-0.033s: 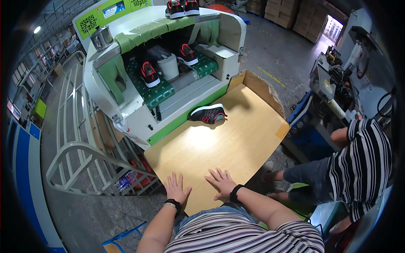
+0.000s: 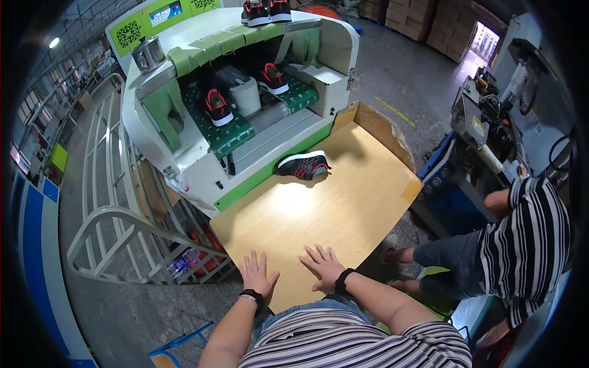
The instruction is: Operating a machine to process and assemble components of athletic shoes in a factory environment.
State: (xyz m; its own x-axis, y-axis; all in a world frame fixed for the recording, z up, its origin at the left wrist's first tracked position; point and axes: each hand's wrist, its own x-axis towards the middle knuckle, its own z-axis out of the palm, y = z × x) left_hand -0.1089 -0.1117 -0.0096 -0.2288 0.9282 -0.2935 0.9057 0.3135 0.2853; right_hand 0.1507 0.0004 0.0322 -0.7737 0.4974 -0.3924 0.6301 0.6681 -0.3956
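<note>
My left hand lies flat with fingers spread on the near edge of a wood-grain tabletop. Beside it, to the right, my right hand rests palm down in the same way. Neither holds anything. At the far side of the board a black sneaker with red trim lies on its side, white sole toward the machine, well apart from both hands. Two like sneakers, a left one and a right one, stand on the green perforated belts in the machine opening.
The white-and-green conveyor machine stands behind the table, with more sneakers and a metal cup on top. A metal rail rack is at left. At right, a co-worker in a striped shirt is beside other machinery.
The co-worker at the right has shifted very slightly. My hands and the sneakers stay where they were.
</note>
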